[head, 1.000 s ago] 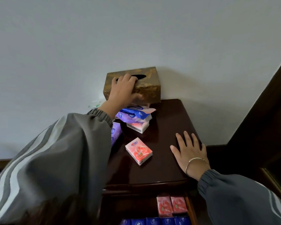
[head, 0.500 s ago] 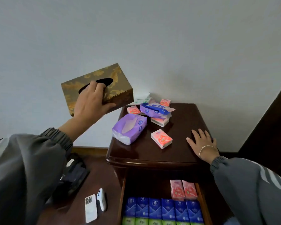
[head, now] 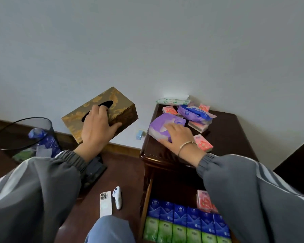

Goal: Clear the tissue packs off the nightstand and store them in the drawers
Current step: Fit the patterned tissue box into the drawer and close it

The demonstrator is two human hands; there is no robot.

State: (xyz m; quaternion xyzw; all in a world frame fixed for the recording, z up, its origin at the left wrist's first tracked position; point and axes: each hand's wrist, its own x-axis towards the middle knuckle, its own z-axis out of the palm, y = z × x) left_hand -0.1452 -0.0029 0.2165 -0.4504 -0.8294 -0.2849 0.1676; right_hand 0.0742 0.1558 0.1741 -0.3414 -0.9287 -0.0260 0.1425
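— While the left hand (head: 96,127) holds the gold tissue box (head: 102,111) in the air at centre left of the frame, fingers hooked into its slot and thumb clamped on the side, what is the right hand doing?

— The right hand (head: 178,137) lies on the purple tissue pack (head: 161,127) at the nightstand's left edge, fingers curling round it. I'd say the box is held aside so the packs can be reached.

— And the others?

— Pink packs (head: 203,142), a blue-and-purple one (head: 194,112) and a green-and-white one (head: 172,101) crowd the back left of the dark nightstand (head: 235,137). The open drawer (head: 145,199), lower centre, already holds rows of blue-and-green packs (head: 186,221) with pink ones behind.

— The room?

— Plain white wall, dark wood floor (head: 126,172); a mesh wastebasket (head: 25,134) far left, a phone (head: 105,204) and a small white controller (head: 118,197) on the floor.
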